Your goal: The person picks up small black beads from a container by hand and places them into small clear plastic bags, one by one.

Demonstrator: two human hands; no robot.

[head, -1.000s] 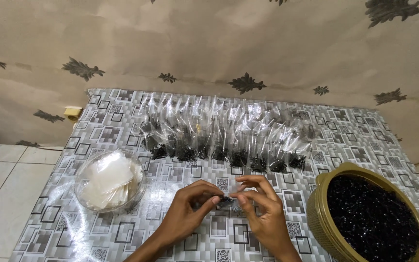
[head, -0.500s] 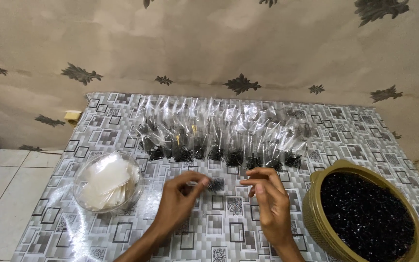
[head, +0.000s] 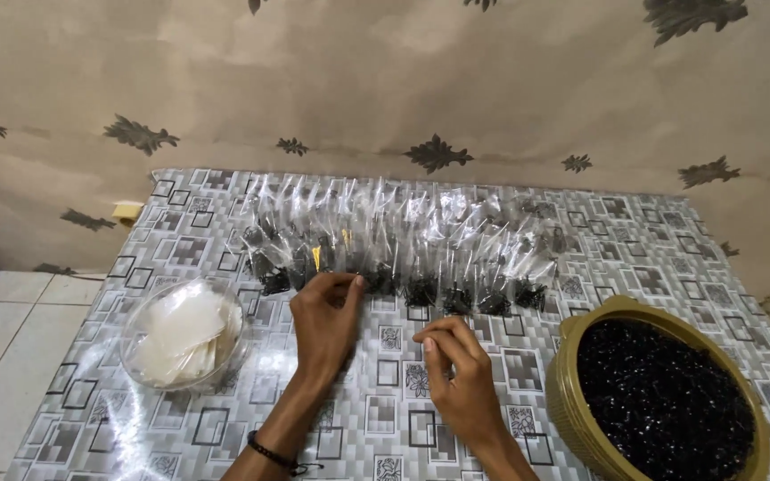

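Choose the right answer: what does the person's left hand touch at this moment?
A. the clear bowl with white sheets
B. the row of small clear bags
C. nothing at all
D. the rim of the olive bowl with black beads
B: the left hand has its fingertips on the row of small clear bags, away from both bowls.

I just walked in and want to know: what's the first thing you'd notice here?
A long row of small clear bags with dark bits at their bottoms lies across the far part of the patterned mat; the left hand touches the row's near edge, the right hand hovers beside it. At the right sits a gold bowl full of black pieces, and at the left a clear bowl of empty bags.
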